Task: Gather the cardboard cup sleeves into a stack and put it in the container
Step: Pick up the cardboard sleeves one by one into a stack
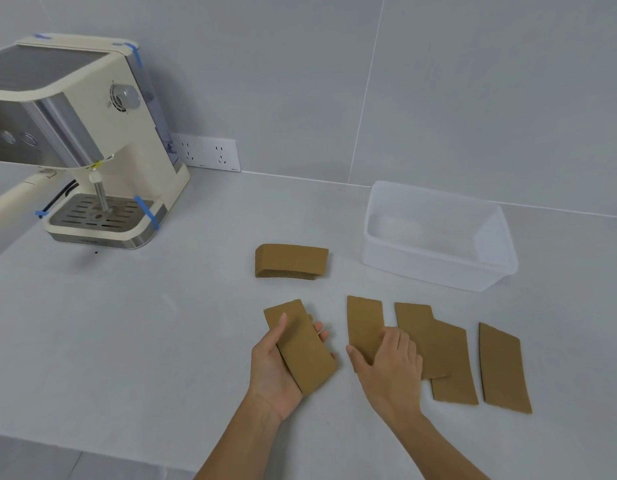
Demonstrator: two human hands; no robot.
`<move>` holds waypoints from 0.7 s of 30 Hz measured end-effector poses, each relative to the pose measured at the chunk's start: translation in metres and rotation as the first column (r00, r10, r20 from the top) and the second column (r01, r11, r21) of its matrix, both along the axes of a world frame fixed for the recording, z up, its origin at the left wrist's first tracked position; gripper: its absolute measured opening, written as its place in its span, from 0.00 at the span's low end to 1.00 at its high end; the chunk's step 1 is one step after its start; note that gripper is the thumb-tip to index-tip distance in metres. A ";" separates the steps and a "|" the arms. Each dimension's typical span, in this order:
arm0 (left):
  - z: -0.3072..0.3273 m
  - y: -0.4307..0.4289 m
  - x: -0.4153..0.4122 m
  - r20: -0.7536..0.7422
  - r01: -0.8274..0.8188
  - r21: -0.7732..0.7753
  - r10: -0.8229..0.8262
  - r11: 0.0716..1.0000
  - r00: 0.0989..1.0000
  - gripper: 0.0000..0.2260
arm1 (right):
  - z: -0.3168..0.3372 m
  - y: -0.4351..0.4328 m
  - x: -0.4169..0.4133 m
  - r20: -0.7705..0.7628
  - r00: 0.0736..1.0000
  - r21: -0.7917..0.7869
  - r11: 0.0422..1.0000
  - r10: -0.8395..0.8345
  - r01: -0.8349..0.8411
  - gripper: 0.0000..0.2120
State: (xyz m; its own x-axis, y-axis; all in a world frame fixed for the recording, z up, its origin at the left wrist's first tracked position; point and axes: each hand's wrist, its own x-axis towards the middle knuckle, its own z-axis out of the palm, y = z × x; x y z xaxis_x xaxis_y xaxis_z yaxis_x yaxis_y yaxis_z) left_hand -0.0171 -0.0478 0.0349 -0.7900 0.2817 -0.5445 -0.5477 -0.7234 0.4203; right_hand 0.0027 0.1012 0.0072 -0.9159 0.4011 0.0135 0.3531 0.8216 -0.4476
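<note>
My left hand holds a flat brown cardboard cup sleeve, thumb on top, fingers under it. My right hand lies palm down on the lower end of another sleeve that rests on the counter; whether the fingers grip it I cannot tell. To its right lie three more sleeves: one overlapped by a second, and a separate one furthest right. A neat stack of sleeves sits further back. The clear plastic container stands at the back right, nothing visible inside.
A cream and steel espresso machine with blue tape strips stands at the back left. A white socket strip is on the tiled wall. The grey counter's front edge runs along the bottom left.
</note>
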 end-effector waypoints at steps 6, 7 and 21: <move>0.000 0.002 0.001 0.025 -0.014 0.036 0.013 0.999 1.000 0.21 | -0.005 -0.001 0.003 0.020 1.000 0.044 0.999 0.014 -0.015 0.26; 0.000 0.002 0.001 0.027 -0.017 0.037 0.016 0.999 0.999 0.22 | -0.003 -0.001 0.003 0.021 1.000 0.033 0.999 0.017 -0.018 0.25; 0.007 0.017 -0.001 0.056 -0.026 -0.021 0.027 0.999 0.998 0.26 | 0.033 0.006 0.001 -0.061 0.998 -0.465 0.885 -0.007 -0.022 0.21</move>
